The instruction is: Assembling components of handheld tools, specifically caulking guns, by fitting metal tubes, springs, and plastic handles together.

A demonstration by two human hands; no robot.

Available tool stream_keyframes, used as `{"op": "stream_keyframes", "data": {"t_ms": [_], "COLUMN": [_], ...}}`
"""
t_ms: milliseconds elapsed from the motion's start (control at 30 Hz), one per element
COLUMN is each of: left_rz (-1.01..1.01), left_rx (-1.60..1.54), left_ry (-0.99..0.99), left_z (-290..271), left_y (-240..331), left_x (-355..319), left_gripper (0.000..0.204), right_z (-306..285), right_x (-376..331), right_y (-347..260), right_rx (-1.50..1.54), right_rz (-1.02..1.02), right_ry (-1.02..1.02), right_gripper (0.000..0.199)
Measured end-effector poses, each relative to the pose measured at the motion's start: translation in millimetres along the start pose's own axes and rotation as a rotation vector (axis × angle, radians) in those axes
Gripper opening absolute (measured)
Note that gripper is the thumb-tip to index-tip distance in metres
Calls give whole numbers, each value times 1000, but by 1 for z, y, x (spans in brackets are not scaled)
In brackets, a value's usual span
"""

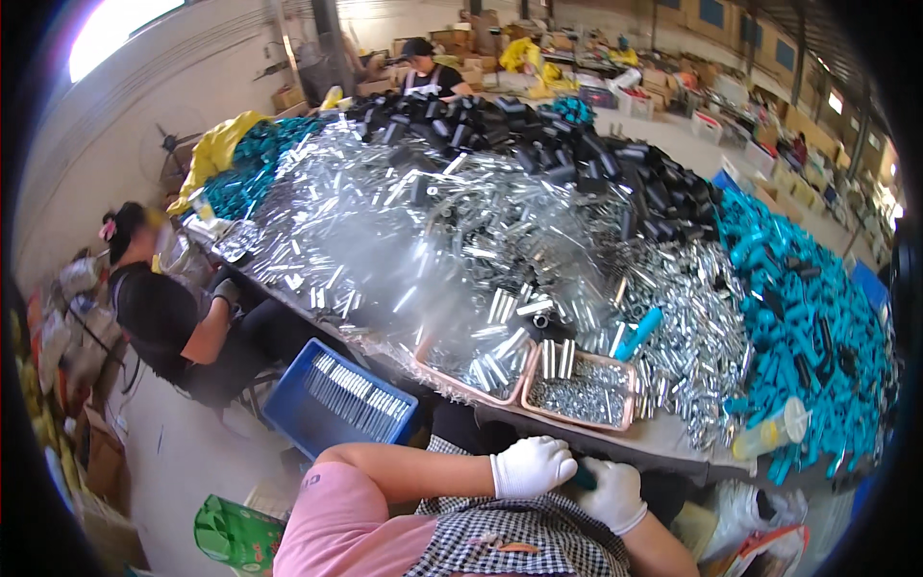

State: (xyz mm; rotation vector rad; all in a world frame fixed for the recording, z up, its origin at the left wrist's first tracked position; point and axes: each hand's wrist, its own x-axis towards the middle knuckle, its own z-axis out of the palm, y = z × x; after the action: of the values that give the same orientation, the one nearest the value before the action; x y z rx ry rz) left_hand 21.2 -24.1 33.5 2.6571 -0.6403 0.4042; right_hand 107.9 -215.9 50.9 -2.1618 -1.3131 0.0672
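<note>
**Two gloved hands on one teal tube**

A big surface (pixel 663 438) is heaped with shiny metal tubes (pixel 423 240), black tubes (pixel 577 144) and teal tubes (pixel 808 327). At its near edge sits a pink tray (pixel 581 392) of small metal bits, likely kept close for easy reach. Just below that tray, both hands meet. The left hand (pixel 531 466) and right hand (pixel 611 493), in white gloves, have fingers closed around a teal tube (pixel 584 475). It is mostly hidden, so I cannot tell which way it points.

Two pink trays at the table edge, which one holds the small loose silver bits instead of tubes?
The right-hand pink tray: it is filled with fine silver pieces, with a few tubes upright at its back edge. The left pink tray holds longer shiny metal tubes.
</note>
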Motion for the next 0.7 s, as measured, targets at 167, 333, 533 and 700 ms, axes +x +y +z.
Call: {"op": "stream_keyframes", "data": {"t_ms": [167, 333, 533, 700], "left_rz": [19, 84, 223, 191], "left_rx": [-295, -361, -233, -229], "left_ry": [42, 345, 302, 373], "left_z": [6, 6, 3, 9], "left_y": [-21, -20, -28, -22], "left_x": [3, 4, -4, -2], "left_gripper": [17, 28, 29, 25], "right_z": [-2, -6, -2, -3], "right_x": [4, 12, 10, 6], "right_y": [-4, -4, -5, -10], "right_rx": [-7, -83, -47, -39], "right_rz": [44, -26, -23, 12], "right_ry": [-21, 17, -35, -25], "right_gripper": [38, 29, 30, 30]}}
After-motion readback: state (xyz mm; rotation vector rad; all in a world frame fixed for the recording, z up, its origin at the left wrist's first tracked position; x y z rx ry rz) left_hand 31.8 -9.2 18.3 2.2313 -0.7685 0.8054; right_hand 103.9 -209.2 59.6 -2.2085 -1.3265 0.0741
